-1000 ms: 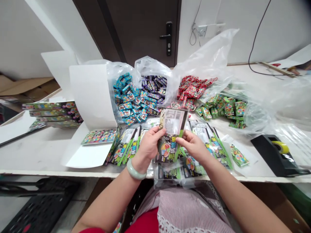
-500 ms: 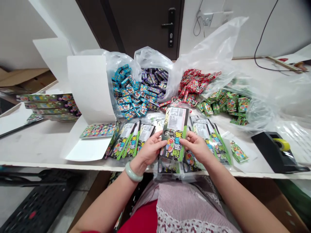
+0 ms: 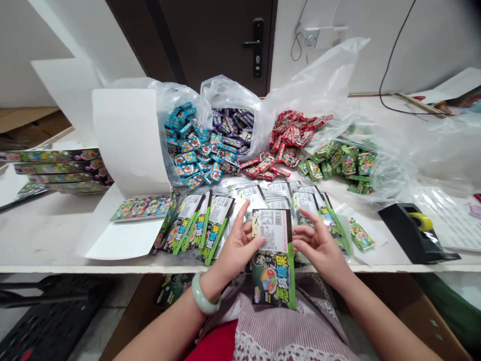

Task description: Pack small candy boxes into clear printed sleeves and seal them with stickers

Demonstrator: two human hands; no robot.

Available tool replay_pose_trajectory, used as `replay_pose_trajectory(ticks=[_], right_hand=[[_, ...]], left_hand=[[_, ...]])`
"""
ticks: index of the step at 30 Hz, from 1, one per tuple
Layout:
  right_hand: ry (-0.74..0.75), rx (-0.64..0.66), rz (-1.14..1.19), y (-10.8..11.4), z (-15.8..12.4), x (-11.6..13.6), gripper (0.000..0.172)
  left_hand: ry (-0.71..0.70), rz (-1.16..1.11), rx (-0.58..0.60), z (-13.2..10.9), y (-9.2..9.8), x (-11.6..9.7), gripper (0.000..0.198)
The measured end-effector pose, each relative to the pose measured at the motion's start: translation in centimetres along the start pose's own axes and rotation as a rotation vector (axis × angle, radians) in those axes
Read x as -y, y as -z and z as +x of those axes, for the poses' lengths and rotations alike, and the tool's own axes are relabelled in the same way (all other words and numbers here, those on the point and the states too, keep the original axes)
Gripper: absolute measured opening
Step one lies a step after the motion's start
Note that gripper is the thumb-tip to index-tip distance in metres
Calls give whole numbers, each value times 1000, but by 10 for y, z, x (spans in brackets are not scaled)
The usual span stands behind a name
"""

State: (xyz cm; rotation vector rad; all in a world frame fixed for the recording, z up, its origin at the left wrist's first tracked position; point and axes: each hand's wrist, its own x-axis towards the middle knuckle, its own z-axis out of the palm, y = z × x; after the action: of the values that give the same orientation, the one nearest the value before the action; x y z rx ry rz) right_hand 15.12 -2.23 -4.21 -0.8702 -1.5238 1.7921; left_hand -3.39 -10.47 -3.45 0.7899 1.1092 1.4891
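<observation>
The left hand [image 3: 236, 250] has its fingers [image 3: 245, 213] spread and raised, with the thumb pressed over the left edge of a green-edged candy pack [image 3: 273, 278]. The right hand [image 3: 321, 248] curls its fingers [image 3: 306, 219] in at the pack's right edge; I cannot tell whether they grip it. The pack is held up over the front edge of the counter, its long axis nearly upright and leaning slightly. Its white barcode label points away from the person, and its printed candy end points down toward the lap.

Left of the pack, a jade bangle [image 3: 205, 294] circles the left wrist. Just beyond the pack, matching packs [image 3: 195, 230] lie overlapping on the white counter [image 3: 48, 225]. Farther beyond it, open clear plastic bags hold loose blue packets [image 3: 186, 145], purple packets [image 3: 229, 133], red packets [image 3: 285, 140] and green packets [image 3: 338, 163], in that order from left to right. Well left of the pack stands an open white carton [image 3: 128, 145], with stacked colourful boxes [image 3: 52, 168] past it. Well right of the pack sits a black tape dispenser [image 3: 411, 230] holding yellow tape. Behind it all are a dark brown door [image 3: 210, 40] and a white wall [image 3: 432, 45] crossed by a black cable [image 3: 391, 55]
</observation>
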Motion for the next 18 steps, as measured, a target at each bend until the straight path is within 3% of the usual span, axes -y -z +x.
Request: replay_pose_trajectory(ticks=[4,7,10,14,18], right_hand=[[66,-65,-91,-2,-1,4,55],[49,15,-142,-3,-5,6,48],[28,80,-190,1,-10,17,54],[42,177,-378,8,-12,40,46],[64,214,-468,8,-10,51,30]], left_hand=[[24,20,81,-4,1,-5,78],[40,34,121,-6,4,-12,59],[-4,70,113,-10,2,-19,39],[11,89,135,-13,-2,-24,38],[-79,242,19,-10,-2,-30,18]])
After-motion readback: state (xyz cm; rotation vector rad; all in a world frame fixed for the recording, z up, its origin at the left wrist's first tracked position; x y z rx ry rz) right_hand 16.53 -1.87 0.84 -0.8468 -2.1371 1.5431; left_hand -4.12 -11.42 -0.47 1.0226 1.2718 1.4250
